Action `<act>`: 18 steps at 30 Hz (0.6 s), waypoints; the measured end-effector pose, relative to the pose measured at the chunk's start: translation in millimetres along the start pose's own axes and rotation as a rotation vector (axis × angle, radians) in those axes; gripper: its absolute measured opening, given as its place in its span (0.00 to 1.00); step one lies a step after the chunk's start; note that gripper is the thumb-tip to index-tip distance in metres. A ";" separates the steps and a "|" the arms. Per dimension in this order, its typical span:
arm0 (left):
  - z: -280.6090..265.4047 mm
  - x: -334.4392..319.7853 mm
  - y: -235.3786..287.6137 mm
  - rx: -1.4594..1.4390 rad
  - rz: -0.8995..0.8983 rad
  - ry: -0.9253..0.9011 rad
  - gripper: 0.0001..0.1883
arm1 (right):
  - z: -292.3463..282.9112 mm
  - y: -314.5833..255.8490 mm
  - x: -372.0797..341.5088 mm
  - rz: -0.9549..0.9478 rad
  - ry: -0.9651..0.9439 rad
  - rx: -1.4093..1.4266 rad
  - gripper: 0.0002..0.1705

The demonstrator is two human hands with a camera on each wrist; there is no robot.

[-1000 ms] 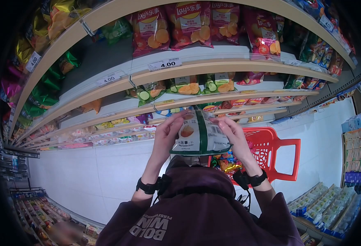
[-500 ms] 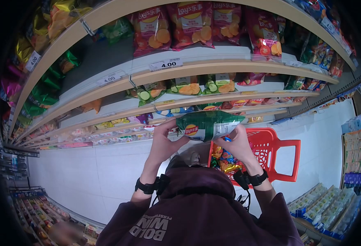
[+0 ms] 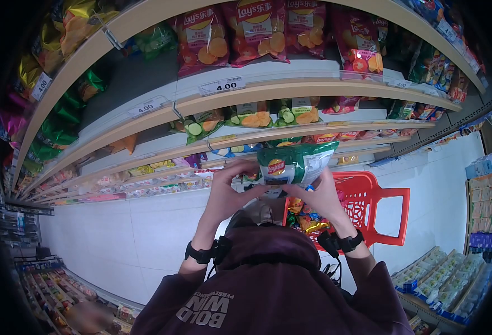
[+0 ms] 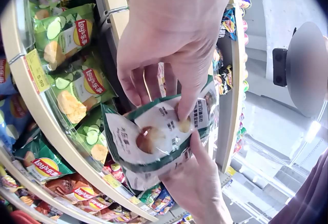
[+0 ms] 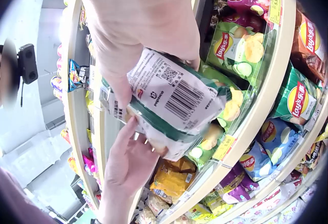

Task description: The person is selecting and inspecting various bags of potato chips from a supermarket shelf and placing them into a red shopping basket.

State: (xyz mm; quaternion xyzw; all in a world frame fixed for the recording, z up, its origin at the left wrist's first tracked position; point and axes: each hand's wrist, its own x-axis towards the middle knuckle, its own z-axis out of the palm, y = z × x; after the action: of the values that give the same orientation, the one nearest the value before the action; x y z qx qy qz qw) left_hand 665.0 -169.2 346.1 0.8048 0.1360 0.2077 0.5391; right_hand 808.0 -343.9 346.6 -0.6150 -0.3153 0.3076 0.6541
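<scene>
A green and white Lay's chip bag (image 3: 293, 164) is held up in front of the body, above the floor and beside a red basket. The left hand (image 3: 229, 190) is at its left end, thumb pointing inward along the lower edge. Around the right end curls the right hand (image 3: 321, 198), thumb also turned inward. In the left wrist view the left hand (image 4: 171, 44) pinches the bag (image 4: 154, 137) with the thumb on its printed back. The right wrist view has the bag's barcode side (image 5: 177, 98) facing the camera, gripped by the right hand (image 5: 138, 24).
The red basket (image 3: 363, 204), with colourful packets inside, stands at the right below the hands. Shelves (image 3: 307, 89) of chip bags stretch across the front and left. More racks (image 3: 447, 285) stand at the lower right, and tiled floor (image 3: 95, 240) shows at the left.
The bag first showed its white printed back, then turned to show its green top and Lay's logo; lately it has tilted and shifted slightly right. Both hands have changed their hold on it.
</scene>
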 end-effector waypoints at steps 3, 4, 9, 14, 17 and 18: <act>8.6 2.8 12.0 -0.084 -0.010 0.076 0.20 | -18.6 -4.2 3.9 0.033 -0.030 -0.172 0.43; 11.0 3.9 12.4 -0.124 -0.028 0.112 0.19 | -29.7 -4.2 5.3 0.091 -0.090 -0.326 0.44; 11.4 3.6 -0.6 -0.162 -0.133 0.138 0.13 | -102.4 43.3 -19.7 0.141 -0.203 -1.282 0.54; 15.9 3.1 -13.7 -0.213 -0.203 0.061 0.10 | -127.1 82.7 -38.6 0.305 -0.099 -1.397 0.49; 23.8 1.4 -35.2 -0.092 -0.227 -0.055 0.10 | -137.9 103.5 -39.4 0.674 -0.195 -1.074 0.45; 26.5 0.2 -46.8 -0.030 -0.228 -0.101 0.10 | -144.8 123.1 -47.8 0.685 -0.210 -1.110 0.45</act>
State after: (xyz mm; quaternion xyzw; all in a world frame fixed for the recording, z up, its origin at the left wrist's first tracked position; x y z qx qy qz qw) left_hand 678.1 -172.8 294.1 0.7855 0.1962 0.1059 0.5773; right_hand 891.4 -463.4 215.6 -0.8931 -0.2757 0.3483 0.0711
